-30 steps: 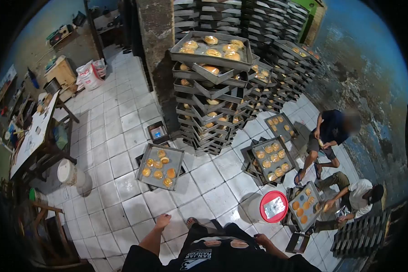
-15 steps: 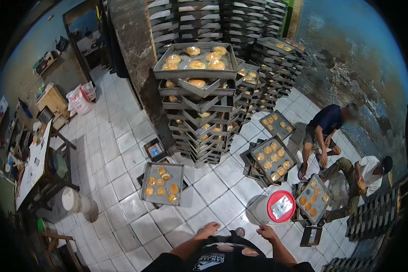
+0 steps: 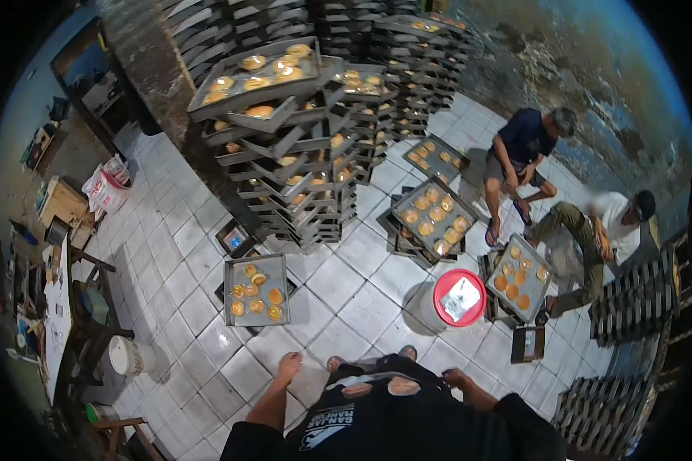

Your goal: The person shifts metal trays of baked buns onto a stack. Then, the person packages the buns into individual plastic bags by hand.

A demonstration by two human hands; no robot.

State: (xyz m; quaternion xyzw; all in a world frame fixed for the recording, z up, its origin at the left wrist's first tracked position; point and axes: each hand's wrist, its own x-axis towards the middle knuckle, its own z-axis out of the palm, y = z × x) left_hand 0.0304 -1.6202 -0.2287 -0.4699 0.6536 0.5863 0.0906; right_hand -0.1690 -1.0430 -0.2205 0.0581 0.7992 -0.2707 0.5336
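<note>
My left hand (image 3: 289, 366) hangs at my side over the tiled floor, fingers loosely curled, with nothing visible in it. Ahead of it, a metal baking tray (image 3: 231, 313) with several round, wrapped buns (image 3: 274, 296) rests low near the floor. My right hand (image 3: 455, 379) is at my other side, fingers drawn in and partly hidden, with nothing seen in it. Nearest to that hand stands a white bucket with a red lid (image 3: 440, 286); a flat, shiny packet (image 3: 461, 299) lies on the lid. Neither hand touches these things.
A tall stack of bun trays (image 3: 304, 180) rises ahead. Two people (image 3: 524, 146) (image 3: 621, 230) sit on the right beside trays of buns (image 3: 436, 219) (image 3: 517, 278). Stacked dark trays (image 3: 630, 303) stand far right. At left are a table (image 3: 58, 323) and a white bucket (image 3: 127, 356).
The view has turned and shifted, so the stacks and floor tray sit further left. My left hand has swung outward from my body; my right hand has drawn back slightly.
</note>
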